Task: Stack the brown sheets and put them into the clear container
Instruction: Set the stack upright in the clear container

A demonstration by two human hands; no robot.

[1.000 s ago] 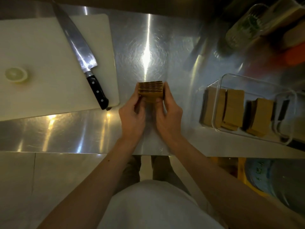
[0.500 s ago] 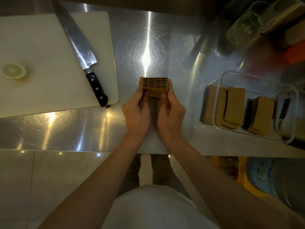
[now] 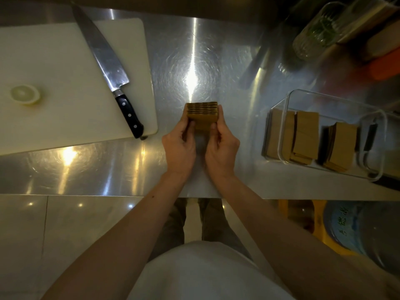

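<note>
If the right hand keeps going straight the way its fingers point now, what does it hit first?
Apart from the stack of brown sheets that the right hand already holds together with the left hand, the fingers point away across the bare steel counter. That way looks free as far as the counter's back edge, though depth is hard to judge.

The cutting board (image 3: 54, 72) runs off the left edge; far-right clutter (image 3: 357, 35) is blurred.

Both hands, left hand (image 3: 179, 146) and right hand (image 3: 221, 146), hold a stack of brown sheets (image 3: 202, 114) in a grip over the steel surface (image 3: 108, 167). The clear container (image 3: 324, 135) with more sheets stands to the right, well apart.
</note>
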